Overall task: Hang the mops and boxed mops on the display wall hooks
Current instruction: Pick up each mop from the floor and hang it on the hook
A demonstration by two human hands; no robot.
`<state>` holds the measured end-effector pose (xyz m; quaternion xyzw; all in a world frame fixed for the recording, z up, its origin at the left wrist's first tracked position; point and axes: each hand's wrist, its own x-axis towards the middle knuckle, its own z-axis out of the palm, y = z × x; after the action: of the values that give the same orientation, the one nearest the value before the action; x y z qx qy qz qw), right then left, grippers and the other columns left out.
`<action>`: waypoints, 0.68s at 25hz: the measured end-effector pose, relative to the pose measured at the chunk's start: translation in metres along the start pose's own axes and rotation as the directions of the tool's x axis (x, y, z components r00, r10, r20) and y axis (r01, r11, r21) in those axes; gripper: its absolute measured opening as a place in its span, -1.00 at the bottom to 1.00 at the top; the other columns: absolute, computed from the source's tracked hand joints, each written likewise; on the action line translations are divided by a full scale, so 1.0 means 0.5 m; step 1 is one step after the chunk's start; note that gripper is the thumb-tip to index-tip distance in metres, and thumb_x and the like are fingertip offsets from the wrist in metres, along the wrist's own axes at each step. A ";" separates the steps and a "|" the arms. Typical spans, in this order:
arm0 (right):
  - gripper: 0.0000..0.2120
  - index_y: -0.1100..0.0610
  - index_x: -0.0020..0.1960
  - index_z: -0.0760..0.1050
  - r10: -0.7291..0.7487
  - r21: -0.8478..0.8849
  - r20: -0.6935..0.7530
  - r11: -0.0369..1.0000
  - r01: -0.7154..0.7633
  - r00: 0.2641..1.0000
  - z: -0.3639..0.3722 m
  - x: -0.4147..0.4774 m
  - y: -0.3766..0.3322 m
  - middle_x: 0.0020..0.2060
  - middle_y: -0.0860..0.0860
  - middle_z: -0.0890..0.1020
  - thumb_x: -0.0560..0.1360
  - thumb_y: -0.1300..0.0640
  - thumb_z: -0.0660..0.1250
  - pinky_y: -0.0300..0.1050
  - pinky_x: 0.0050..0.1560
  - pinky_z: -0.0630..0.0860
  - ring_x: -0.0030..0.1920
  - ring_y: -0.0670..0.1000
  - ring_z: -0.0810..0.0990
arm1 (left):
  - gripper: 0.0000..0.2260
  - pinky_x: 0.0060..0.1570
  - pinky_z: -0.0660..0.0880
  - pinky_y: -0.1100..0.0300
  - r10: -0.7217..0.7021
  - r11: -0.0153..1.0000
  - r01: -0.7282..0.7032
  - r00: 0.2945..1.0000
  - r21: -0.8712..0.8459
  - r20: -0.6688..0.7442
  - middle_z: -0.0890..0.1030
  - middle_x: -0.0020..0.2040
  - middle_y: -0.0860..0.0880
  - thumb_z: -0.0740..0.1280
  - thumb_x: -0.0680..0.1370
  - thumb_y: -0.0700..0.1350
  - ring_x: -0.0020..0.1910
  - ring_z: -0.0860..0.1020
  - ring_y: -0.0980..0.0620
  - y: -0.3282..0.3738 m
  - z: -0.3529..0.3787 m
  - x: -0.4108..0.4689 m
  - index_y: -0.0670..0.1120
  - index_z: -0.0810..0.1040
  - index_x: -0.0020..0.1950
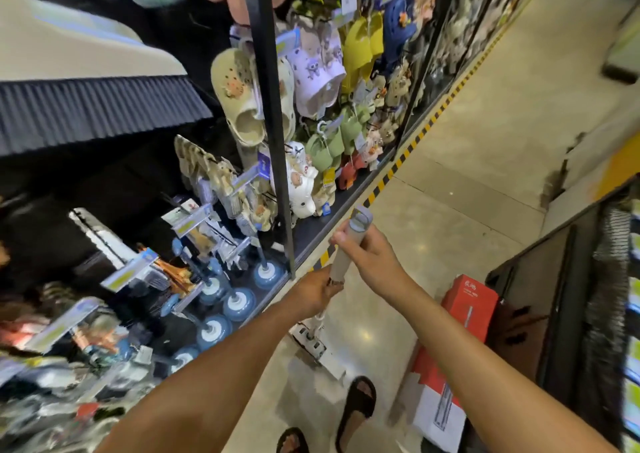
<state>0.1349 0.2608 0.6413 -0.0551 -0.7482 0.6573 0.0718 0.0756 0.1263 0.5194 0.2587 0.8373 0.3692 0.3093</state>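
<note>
The person holds a mop (341, 262) upright in the aisle with both hands: the right hand (367, 255) is curled around the grey grip just below its top end, and the left hand (317, 291) grips the pole just under it. The white mop head (313, 343) hangs low above the floor (467, 141), in front of the person's sandal (358, 404). A red boxed mop (469, 302) stands on the floor at the right, and the display wall (270, 106) at the left carries clogs (242, 106) and blue plungers (239, 303).
</note>
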 end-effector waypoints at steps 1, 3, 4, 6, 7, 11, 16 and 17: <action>-0.83 0.07 0.03 0.54 -0.012 -0.010 0.007 1.000 0.012 1.000 0.003 -0.017 -0.022 -0.08 0.20 0.63 0.58 -0.03 0.41 0.16 0.01 0.57 -0.07 0.22 0.62 | -0.92 -0.07 0.36 0.14 0.016 1.000 -0.016 1.000 0.007 -0.009 0.60 0.03 -0.08 0.30 0.71 -0.07 0.00 0.54 -0.05 0.010 -0.006 -0.029 -0.07 0.51 0.14; -0.90 0.09 0.09 0.58 -0.041 -0.032 0.036 0.999 0.042 0.999 0.011 -0.051 -0.065 -0.06 0.08 0.68 0.59 0.15 0.46 0.02 0.02 0.59 -0.06 0.03 0.65 | -0.83 -0.07 0.41 0.17 0.012 1.000 -0.012 0.998 -0.005 -0.061 0.64 0.09 -0.06 0.32 0.70 -0.03 0.06 0.57 -0.03 0.031 -0.022 -0.095 -0.08 0.57 0.21; -0.86 0.11 0.11 0.59 -0.059 -0.041 0.056 0.997 0.061 0.997 0.015 -0.067 -0.082 -0.04 0.04 0.70 0.58 0.21 0.46 -0.05 0.03 0.62 -0.02 -0.02 0.67 | -0.80 -0.10 0.41 0.22 0.003 1.000 -0.004 0.995 -0.012 -0.102 0.66 0.12 -0.05 0.33 0.69 -0.02 0.09 0.59 -0.03 0.040 -0.026 -0.123 -0.09 0.60 0.24; -0.81 0.14 0.16 0.60 -0.080 -0.048 0.099 0.995 0.085 0.992 0.029 -0.101 -0.111 -0.03 -0.06 0.72 0.56 0.29 0.45 -0.18 0.03 0.61 0.03 -0.10 0.69 | -0.81 -0.04 0.44 0.18 0.002 1.000 -0.005 0.987 -0.022 -0.158 0.68 0.13 -0.05 0.35 0.67 0.02 0.12 0.62 -0.05 0.053 -0.032 -0.177 -0.04 0.62 0.20; -0.80 0.15 0.18 0.61 -0.087 -0.054 0.126 0.994 0.094 0.988 0.040 -0.123 -0.122 -0.03 -0.09 0.73 0.57 0.30 0.44 -0.22 0.02 0.59 0.04 -0.13 0.70 | -0.82 0.03 0.49 0.13 -0.006 0.999 -0.001 0.984 -0.040 -0.177 0.68 0.12 -0.04 0.35 0.65 0.06 0.13 0.62 -0.06 0.057 -0.031 -0.208 0.00 0.61 0.16; -0.72 0.06 0.21 0.62 -0.107 0.005 0.218 0.994 0.108 0.970 0.082 -0.213 -0.164 0.07 -0.02 0.76 0.56 0.32 0.45 -0.20 0.09 0.61 0.12 -0.05 0.72 | -0.54 0.16 0.61 -0.09 -0.005 0.993 -0.029 0.957 -0.111 -0.289 0.72 0.12 -0.02 0.28 0.45 0.29 0.15 0.67 -0.04 0.090 -0.008 -0.337 0.02 0.61 0.18; -0.78 -0.07 0.15 0.64 -0.177 0.086 0.323 0.984 0.158 0.930 0.136 -0.339 -0.252 0.09 0.06 0.75 0.58 0.20 0.45 -0.03 0.19 0.64 0.13 0.03 0.72 | -0.76 0.08 0.63 -0.07 -0.069 0.969 -0.068 0.847 -0.236 -0.528 0.75 0.01 0.06 0.40 0.57 0.17 0.01 0.70 0.04 0.137 0.058 -0.514 0.14 0.63 0.18; -0.80 -0.08 0.15 0.64 -0.194 0.093 0.353 0.981 0.172 0.915 0.153 -0.364 -0.270 0.07 0.04 0.75 0.58 0.15 0.46 0.01 0.19 0.64 0.10 0.02 0.72 | -0.84 0.08 0.64 0.01 -0.101 0.945 -0.101 0.815 -0.312 -0.570 0.75 0.01 0.07 0.44 0.58 0.11 0.00 0.71 0.08 0.138 0.070 -0.551 0.15 0.63 0.14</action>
<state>0.3016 0.1367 0.7591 0.1386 -0.7305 0.6687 -0.0038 0.3004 0.0011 0.6443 0.0789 0.8180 0.5644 0.0787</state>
